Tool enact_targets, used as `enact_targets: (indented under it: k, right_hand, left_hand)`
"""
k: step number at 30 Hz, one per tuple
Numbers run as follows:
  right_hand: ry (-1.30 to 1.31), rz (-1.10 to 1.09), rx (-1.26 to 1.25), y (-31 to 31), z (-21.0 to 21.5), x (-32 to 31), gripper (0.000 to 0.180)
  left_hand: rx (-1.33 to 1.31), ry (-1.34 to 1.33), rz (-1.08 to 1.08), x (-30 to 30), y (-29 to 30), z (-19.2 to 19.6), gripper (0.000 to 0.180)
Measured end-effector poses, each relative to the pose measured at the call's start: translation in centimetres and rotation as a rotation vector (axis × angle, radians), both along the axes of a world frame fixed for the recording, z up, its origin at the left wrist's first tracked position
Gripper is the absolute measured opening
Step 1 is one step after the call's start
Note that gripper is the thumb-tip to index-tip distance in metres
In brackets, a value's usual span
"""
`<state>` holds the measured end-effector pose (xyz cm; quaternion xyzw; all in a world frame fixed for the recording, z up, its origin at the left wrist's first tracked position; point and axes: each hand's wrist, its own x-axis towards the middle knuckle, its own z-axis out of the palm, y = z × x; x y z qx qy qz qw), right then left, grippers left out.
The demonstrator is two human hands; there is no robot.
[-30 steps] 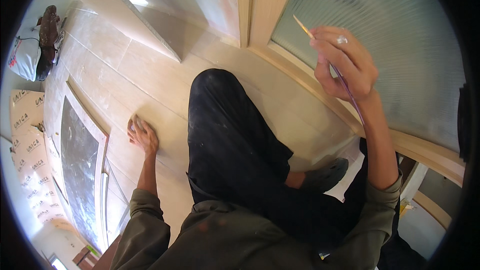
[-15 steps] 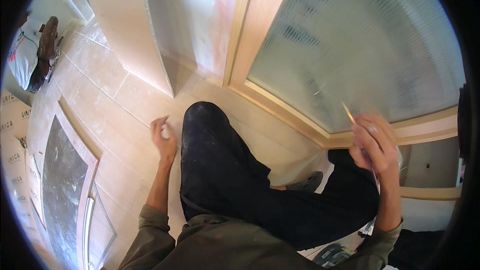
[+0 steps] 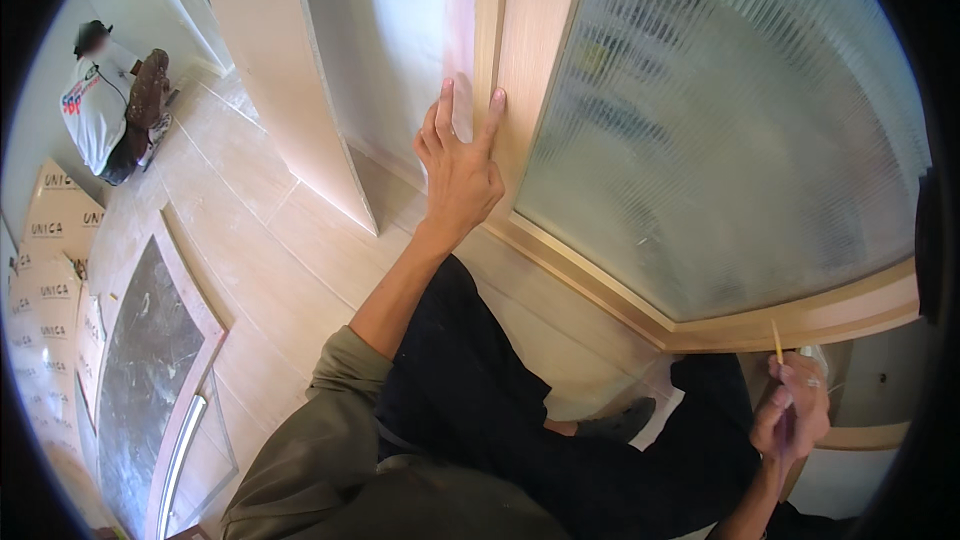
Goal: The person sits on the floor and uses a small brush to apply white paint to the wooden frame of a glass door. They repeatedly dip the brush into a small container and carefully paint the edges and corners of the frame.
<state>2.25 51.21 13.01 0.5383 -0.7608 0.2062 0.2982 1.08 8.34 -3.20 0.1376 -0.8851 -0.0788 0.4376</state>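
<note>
My left hand [image 3: 462,165] reaches forward with its fingers spread. Its index fingertip rests on the wooden edge of a door [image 3: 541,50], and the other fingers lie over the strip beside it. Lower right, my right hand [image 3: 797,405] is closed around a slim tool with a yellowish tip [image 3: 778,340], which looks like a thin paintbrush. The tip points up, close to the bottom rail of the door. Ribbed, translucent glass [image 3: 720,160] fills the door's pale wood frame.
A board [image 3: 290,80] stands upright left of the door. On the tiled floor [image 3: 275,285] lie a grey-faced, framed panel [image 3: 150,360] and a metal strip [image 3: 182,455]. Printed cardboard [image 3: 55,290] lines the far left. Another person [image 3: 100,115] crouches at the back left.
My left hand has gone from beside my knee up and right to the door edge. My right hand has dropped lower, away from the glass, still holding the thin paintbrush. The view has shifted.
</note>
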Motion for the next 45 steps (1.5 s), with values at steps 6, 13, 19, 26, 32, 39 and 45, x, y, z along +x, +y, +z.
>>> enact_targets:
  k: [6,13,19,26,32,39,45]
  right_hand:
    - [-0.102,-0.008,-0.015,1.4,0.4,-0.2,0.027]
    - [-0.115,0.003,0.000,0.7,0.2,-0.4,0.026]
    - [-0.056,0.109,-0.026,-4.9,1.9,-1.3,0.019]
    - [0.018,0.357,-0.098,-18.8,6.7,-5.5,0.028]
    - [0.293,0.421,-0.082,-27.1,10.4,-9.3,0.025]
    - [0.326,0.399,0.022,-29.0,9.6,-10.7,0.025]
    - [0.276,0.344,0.077,-26.8,9.0,-9.0,0.024]
  left_hand:
    - [0.116,0.006,-0.035,-0.3,1.4,-1.7,0.086]
    - [0.032,0.122,-0.035,-1.5,0.0,0.0,0.085]
    - [0.035,0.179,-0.066,-1.7,-0.1,7.6,0.086]
    - [0.098,0.223,-0.082,-2.0,-0.1,9.1,0.080]
    - [0.187,0.255,-0.092,-2.7,0.3,6.3,0.079]
    - [0.284,0.255,-0.107,-2.6,0.4,4.5,0.081]
    - [0.288,0.252,-0.100,-2.6,0.5,4.0,0.079]
